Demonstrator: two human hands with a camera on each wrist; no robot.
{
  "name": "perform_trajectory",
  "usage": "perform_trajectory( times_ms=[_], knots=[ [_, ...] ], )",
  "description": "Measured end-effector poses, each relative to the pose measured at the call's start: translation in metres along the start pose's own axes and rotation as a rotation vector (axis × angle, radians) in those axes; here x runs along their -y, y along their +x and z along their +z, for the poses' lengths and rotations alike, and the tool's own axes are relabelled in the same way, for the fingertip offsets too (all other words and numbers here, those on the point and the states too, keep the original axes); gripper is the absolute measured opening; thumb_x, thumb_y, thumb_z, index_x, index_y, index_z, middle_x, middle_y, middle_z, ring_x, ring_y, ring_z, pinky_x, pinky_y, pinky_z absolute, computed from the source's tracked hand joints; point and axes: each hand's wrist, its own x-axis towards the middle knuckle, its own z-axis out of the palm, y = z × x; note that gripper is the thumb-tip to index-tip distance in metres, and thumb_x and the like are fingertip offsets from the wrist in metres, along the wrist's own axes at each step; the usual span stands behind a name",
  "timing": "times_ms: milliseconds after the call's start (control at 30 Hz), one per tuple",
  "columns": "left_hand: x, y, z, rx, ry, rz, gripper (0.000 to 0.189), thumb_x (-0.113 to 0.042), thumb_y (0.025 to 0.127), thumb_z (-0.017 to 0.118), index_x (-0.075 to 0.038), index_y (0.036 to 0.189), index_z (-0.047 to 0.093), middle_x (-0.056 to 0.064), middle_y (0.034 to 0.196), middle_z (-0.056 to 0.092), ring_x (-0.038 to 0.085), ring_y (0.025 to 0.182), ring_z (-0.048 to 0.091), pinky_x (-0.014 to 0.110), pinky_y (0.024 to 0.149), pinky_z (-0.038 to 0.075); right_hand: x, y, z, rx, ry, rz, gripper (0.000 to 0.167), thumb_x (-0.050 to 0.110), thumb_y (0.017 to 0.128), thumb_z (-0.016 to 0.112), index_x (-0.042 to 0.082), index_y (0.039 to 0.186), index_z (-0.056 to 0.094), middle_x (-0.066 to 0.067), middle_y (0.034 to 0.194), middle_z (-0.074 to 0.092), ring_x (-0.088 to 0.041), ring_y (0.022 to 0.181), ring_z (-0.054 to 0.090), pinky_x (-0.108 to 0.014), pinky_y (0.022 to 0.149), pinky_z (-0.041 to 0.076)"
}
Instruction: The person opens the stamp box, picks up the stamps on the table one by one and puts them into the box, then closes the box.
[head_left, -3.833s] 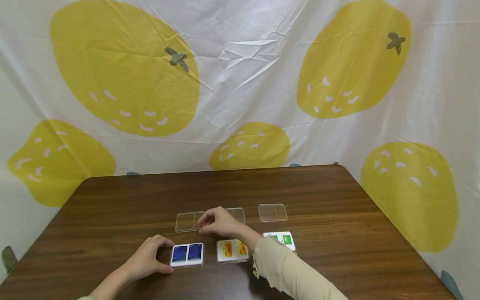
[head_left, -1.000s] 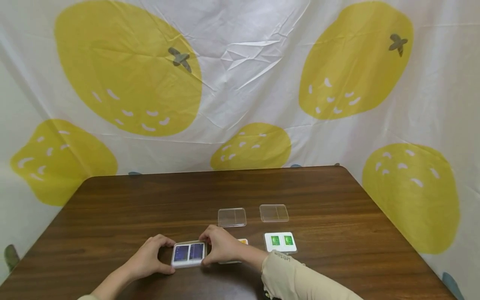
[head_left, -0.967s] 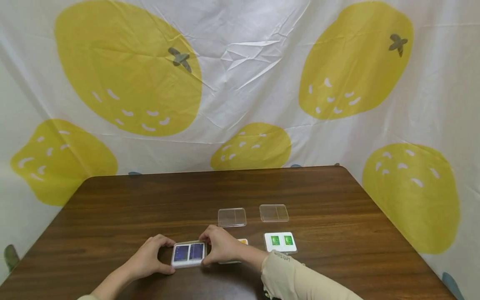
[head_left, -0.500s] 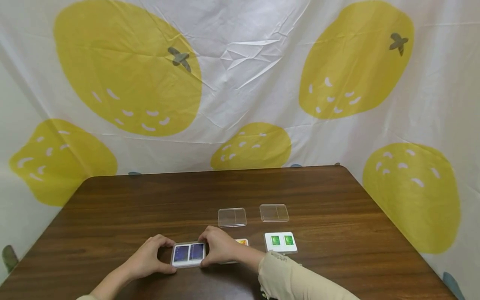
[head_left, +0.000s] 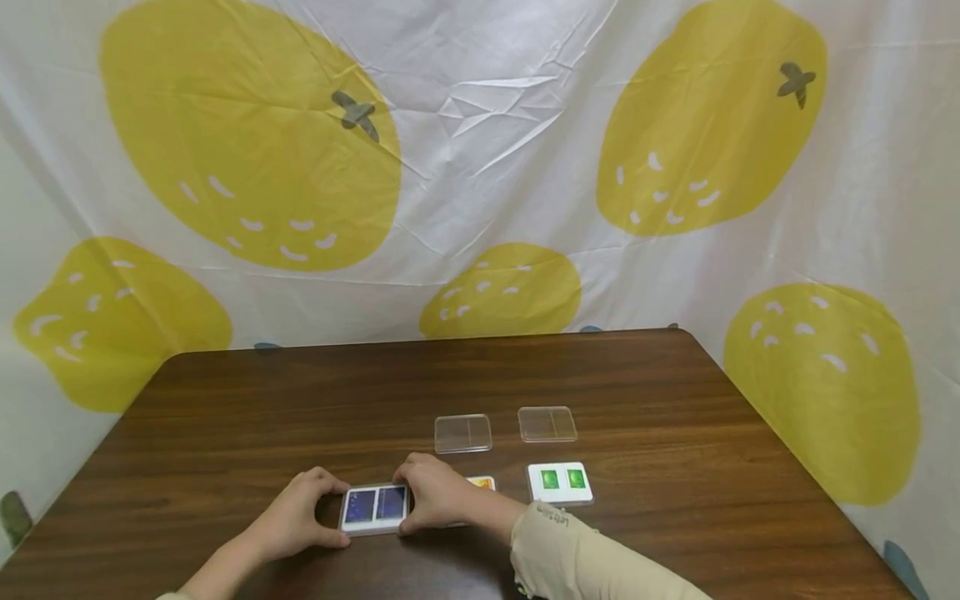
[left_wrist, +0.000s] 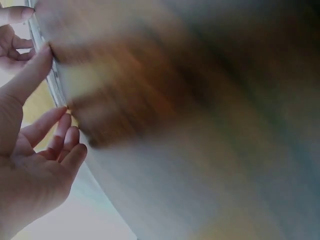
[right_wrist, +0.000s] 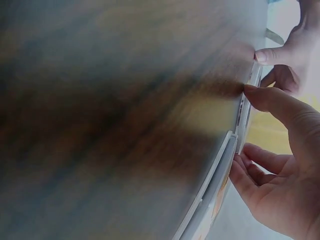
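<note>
A flat clear plastic case (head_left: 374, 509) with two dark blue pictures on white lies on the table, a clear lid over it. My left hand (head_left: 296, 515) holds its left end, thumb at the near corner and fingers at the far one. At the right end, my right hand (head_left: 437, 493) grips in the same way. Seen edge-on in the left wrist view, the case (left_wrist: 56, 87) is a thin strip between thumb and fingers of the left hand (left_wrist: 37, 150). In the right wrist view, the right hand (right_wrist: 285, 165) pinches the strip too.
An orange-pictured case (head_left: 483, 482) lies partly hidden behind my right hand. To its right is a case with two green pictures (head_left: 561, 483). Two clear lids (head_left: 462, 433) lie farther back on the brown table (head_left: 300, 400). A lemon-print cloth (head_left: 495, 208) hangs behind.
Earlier my right hand was at a clear lid behind the blue case; that lid is now on the case. Over the last second both hands stay at its ends, nearly still.
</note>
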Motion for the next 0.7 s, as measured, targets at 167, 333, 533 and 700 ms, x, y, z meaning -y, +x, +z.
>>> perform_trajectory(
  times_ms=[167, 333, 533, 700],
  knots=[
    [-0.002, 0.0, 0.0, 0.004, 0.032, 0.01, 0.062, -0.035, 0.056, 0.083, -0.001, 0.103, 0.062, 0.001, 0.096, 0.054, 0.023, 0.095, 0.05, 0.046, 0.082, 0.042, 0.0, 0.0, 0.0, 0.012, -0.017, -0.006, 0.054, 0.033, 0.056, 0.082, 0.007, 0.099, 0.064, 0.003, 0.09, 0.056, -0.005, 0.08, 0.048, -0.013, 0.073, 0.039],
    [-0.003, -0.002, 0.001, 0.001, 0.026, 0.012, 0.063, -0.034, 0.057, 0.083, 0.001, 0.104, 0.06, 0.003, 0.098, 0.055, 0.024, 0.095, 0.05, 0.046, 0.082, 0.042, -0.003, -0.001, -0.003, 0.031, 0.075, -0.01, 0.056, 0.031, 0.058, 0.082, 0.003, 0.102, 0.063, 0.001, 0.091, 0.055, -0.003, 0.08, 0.048, -0.012, 0.074, 0.039],
    [-0.002, -0.001, -0.001, -0.005, -0.006, 0.026, 0.073, -0.041, 0.055, 0.083, 0.003, 0.108, 0.056, 0.005, 0.1, 0.055, 0.022, 0.094, 0.051, 0.04, 0.082, 0.043, -0.015, -0.007, -0.015, 0.006, 0.242, -0.041, 0.054, 0.028, 0.064, 0.08, 0.0, 0.106, 0.061, -0.004, 0.097, 0.058, -0.008, 0.087, 0.052, -0.014, 0.078, 0.041],
    [-0.01, 0.007, -0.001, -0.024, -0.049, 0.042, 0.076, -0.043, 0.057, 0.082, 0.003, 0.111, 0.054, 0.008, 0.103, 0.056, 0.023, 0.095, 0.053, 0.038, 0.081, 0.045, -0.034, -0.014, -0.028, -0.037, 0.372, -0.042, 0.053, 0.024, 0.068, 0.078, -0.001, 0.11, 0.058, -0.009, 0.105, 0.058, -0.019, 0.098, 0.054, -0.024, 0.085, 0.043]
  ],
)
